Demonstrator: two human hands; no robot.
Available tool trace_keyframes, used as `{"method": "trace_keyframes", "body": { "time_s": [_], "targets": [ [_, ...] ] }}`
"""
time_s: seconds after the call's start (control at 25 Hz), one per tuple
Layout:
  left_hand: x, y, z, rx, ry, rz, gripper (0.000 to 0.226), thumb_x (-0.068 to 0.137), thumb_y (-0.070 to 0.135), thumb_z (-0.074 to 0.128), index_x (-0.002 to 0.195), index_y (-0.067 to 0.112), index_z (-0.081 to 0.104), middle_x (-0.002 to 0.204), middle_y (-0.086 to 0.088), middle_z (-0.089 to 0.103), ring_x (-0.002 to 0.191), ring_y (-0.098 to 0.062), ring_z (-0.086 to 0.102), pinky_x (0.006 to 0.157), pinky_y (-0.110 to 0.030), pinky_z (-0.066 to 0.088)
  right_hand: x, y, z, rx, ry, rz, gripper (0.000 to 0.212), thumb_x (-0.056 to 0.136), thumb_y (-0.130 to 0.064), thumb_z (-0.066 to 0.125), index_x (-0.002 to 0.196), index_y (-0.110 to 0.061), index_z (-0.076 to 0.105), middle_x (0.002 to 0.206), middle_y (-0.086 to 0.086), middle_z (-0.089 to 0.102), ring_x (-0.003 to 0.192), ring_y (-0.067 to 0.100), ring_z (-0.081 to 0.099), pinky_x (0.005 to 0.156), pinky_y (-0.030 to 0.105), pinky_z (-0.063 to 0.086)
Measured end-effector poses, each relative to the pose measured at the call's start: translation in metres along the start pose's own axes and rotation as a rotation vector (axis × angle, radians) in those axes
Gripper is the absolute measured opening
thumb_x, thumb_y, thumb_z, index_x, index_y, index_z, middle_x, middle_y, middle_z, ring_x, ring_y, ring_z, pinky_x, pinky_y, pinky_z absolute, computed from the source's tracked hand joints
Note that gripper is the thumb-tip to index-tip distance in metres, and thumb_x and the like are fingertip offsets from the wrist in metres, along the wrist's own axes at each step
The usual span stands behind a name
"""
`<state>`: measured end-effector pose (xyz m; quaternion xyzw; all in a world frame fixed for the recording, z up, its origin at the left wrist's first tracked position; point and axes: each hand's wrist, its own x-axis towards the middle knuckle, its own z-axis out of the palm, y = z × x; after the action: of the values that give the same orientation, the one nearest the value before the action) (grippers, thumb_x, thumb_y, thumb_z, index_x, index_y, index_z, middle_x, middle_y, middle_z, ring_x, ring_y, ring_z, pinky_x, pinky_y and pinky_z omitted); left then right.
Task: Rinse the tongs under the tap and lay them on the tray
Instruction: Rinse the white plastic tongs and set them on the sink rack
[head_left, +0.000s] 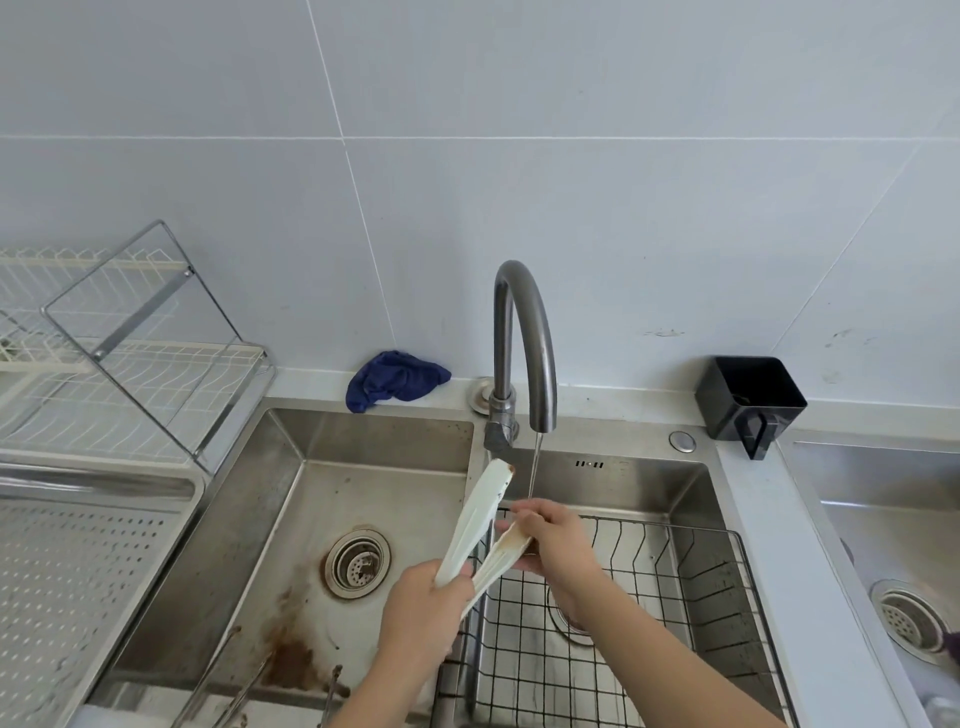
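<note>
From my seat, the long white plastic tongs (470, 525) sit over the divider between the two steel basins, spread in a V. My left hand (421, 603) is curled tight round their joined end, and my right hand (558, 538) pinches the brown-stained tip of the lower arm, right where the thin stream of water (534, 467) from the curved grey metal tap (524, 332) comes down. The upper arm's tip, also marked brown, stands clear of the stream, so it could go unrinsed. Wet plastic could slip from my left grip and drop into the left stainless basin (374, 483), which is smeared with brown residue. The perforated steel tray (78, 571) lies well away to the left, so drips on that carry seem likely. My fingers hide the lower tip and the hinge, and the frame cuts off the tray's far side
</note>
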<state>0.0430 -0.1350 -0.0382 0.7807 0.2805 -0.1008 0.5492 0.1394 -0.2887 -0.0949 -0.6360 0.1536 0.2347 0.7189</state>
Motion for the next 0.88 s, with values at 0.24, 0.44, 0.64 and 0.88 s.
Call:
{"method": "trace_keyframes", "body": {
  "time_s": [0.24,0.44,0.64,0.88],
  "targets": [
    [0.002,0.000,-0.001,-0.069,0.013,-0.026,0.025,0.073,0.025,0.064,0.087,0.009,0.078,0.081,-0.015,0.072,0.062,-0.021,0.054,0.052,-0.033,0.048,0.001,0.003,0.007,0.336,-0.081,0.041,0.026,0.107,-0.010,0.046,0.122,-0.015,0.067,0.116,0.015,0.076,0.089,0.032,0.076,0.077,0.043,0.061],
    [0.006,-0.001,-0.002,-0.044,0.023,-0.005,0.030,0.075,0.033,0.064,0.086,0.009,0.077,0.070,-0.007,0.063,0.060,-0.021,0.055,0.053,-0.034,0.049,0.003,0.011,0.017,0.262,0.054,0.024,0.020,0.107,-0.012,0.046,0.122,-0.009,0.059,0.096,0.017,0.079,0.077,0.033,0.076,0.066,0.042,0.061],
    [0.006,0.000,0.010,0.006,0.047,0.023,0.027,0.078,0.037,0.059,0.078,0.015,0.075,0.062,-0.004,0.065,0.057,-0.026,0.062,0.053,-0.046,0.058,0.001,0.001,0.017,0.080,0.132,0.029,0.013,0.101,-0.018,0.060,0.110,-0.008,0.060,0.085,0.017,0.077,0.067,0.026,0.074,0.061,0.039,0.060],
    [0.016,0.007,0.013,0.055,0.049,0.079,0.033,0.072,0.032,0.054,0.087,0.011,0.074,0.068,-0.012,0.068,0.070,-0.035,0.063,0.072,-0.051,0.058,-0.004,0.003,0.032,0.038,0.181,-0.087,0.011,0.094,-0.002,0.058,0.103,-0.006,0.058,0.100,0.032,0.069,0.076,0.038,0.073,0.058,0.042,0.061]
  ]
}}
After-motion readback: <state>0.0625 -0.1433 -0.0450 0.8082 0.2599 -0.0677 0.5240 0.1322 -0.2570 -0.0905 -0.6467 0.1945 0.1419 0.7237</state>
